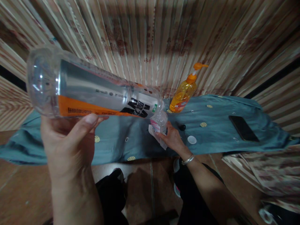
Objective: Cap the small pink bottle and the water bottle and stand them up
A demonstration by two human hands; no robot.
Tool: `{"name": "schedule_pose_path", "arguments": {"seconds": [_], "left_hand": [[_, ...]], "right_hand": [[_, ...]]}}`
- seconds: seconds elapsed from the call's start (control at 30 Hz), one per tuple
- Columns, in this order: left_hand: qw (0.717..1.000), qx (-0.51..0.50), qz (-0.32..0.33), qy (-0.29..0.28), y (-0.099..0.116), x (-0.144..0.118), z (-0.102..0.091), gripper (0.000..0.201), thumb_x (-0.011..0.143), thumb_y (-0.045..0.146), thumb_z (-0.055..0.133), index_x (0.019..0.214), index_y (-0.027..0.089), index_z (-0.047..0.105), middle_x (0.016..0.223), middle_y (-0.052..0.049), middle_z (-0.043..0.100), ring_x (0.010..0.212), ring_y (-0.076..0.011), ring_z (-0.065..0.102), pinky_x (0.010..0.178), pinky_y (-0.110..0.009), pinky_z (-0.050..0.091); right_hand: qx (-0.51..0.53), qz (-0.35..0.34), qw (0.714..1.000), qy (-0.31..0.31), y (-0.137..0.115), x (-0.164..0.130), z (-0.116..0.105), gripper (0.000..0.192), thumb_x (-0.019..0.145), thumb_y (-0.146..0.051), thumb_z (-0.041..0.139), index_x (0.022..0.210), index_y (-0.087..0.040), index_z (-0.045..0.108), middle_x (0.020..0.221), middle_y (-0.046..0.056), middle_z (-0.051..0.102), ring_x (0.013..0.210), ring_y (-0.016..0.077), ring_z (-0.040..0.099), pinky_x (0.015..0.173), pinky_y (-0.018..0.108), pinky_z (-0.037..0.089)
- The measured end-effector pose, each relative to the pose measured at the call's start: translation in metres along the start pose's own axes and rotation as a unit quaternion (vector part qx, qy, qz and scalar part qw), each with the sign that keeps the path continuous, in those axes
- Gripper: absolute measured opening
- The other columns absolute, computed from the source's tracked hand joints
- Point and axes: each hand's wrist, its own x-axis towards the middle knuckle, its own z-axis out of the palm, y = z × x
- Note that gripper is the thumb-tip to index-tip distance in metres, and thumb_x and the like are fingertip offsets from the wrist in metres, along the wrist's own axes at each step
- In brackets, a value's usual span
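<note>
My left hand (72,137) grips a large clear plastic bottle (93,90) with a silver and orange label, tipped on its side with its neck to the right. The neck end meets or overlaps the top of a small clear bottle (160,120) with a pinkish label; whether they touch I cannot tell. My right hand (172,136) is wrapped round that small bottle, which stands on a white tissue (161,143). A silver bangle (187,160) is on my right wrist. Just right of that hand lie a small black cap (182,127) and a white round lid (192,139).
A pump bottle of orange liquid (181,98) stands at the back of the table with a teal cloth (211,134). A black phone (243,128) lies at the right. Behind hangs a pleated curtain (140,40). Tiled floor (145,184) and my legs are below.
</note>
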Motion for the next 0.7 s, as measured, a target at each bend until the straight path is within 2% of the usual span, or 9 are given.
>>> {"name": "schedule_pose_path", "arguments": {"seconds": [0.07, 0.2, 0.3, 0.7], "left_hand": [[1.0, 0.004, 0.0, -0.002, 0.0001, 0.0002, -0.0002, 0.067, 0.05, 0.006, 0.087, 0.11, 0.029, 0.07, 0.078, 0.003, 0.077, 0.067, -0.0151, 0.071, 0.058, -0.024, 0.061], [1.0, 0.005, -0.004, 0.004, -0.0004, 0.0001, -0.0004, 0.061, 0.05, 0.007, 0.087, 0.105, 0.028, 0.071, 0.083, 0.001, 0.079, 0.068, -0.016, 0.071, 0.061, -0.026, 0.063], [1.0, 0.001, -0.003, 0.004, -0.0002, -0.0001, -0.0003, 0.058, 0.049, 0.006, 0.088, 0.1, 0.026, 0.072, 0.083, 0.0, 0.079, 0.068, -0.0156, 0.072, 0.058, -0.024, 0.062], [1.0, -0.014, 0.009, 0.008, -0.0044, 0.0019, -0.0019, 0.071, 0.046, 0.007, 0.089, 0.11, 0.03, 0.069, 0.078, 0.004, 0.077, 0.067, -0.0169, 0.072, 0.057, -0.026, 0.063]], "right_hand": [[0.001, 0.002, 1.0, -0.003, -0.001, -0.0001, -0.0008, 0.053, 0.085, -0.034, 0.073, 0.131, -0.015, 0.055, 0.113, 0.014, 0.077, 0.102, 0.031, 0.075, 0.085, 0.037, 0.057], [-0.002, 0.007, 1.0, -0.009, -0.0031, -0.0003, -0.0022, 0.053, 0.085, -0.034, 0.074, 0.131, -0.015, 0.055, 0.111, 0.014, 0.077, 0.101, 0.0311, 0.076, 0.084, 0.037, 0.058], [-0.005, 0.014, 1.0, -0.013, -0.0044, -0.0003, -0.0026, 0.054, 0.085, -0.033, 0.074, 0.132, -0.014, 0.055, 0.11, 0.014, 0.077, 0.1, 0.0315, 0.076, 0.084, 0.037, 0.058], [-0.004, 0.015, 1.0, -0.016, -0.0016, 0.0, -0.0006, 0.057, 0.085, -0.033, 0.074, 0.134, -0.013, 0.053, 0.112, 0.016, 0.077, 0.101, 0.0323, 0.075, 0.086, 0.038, 0.057]]}}
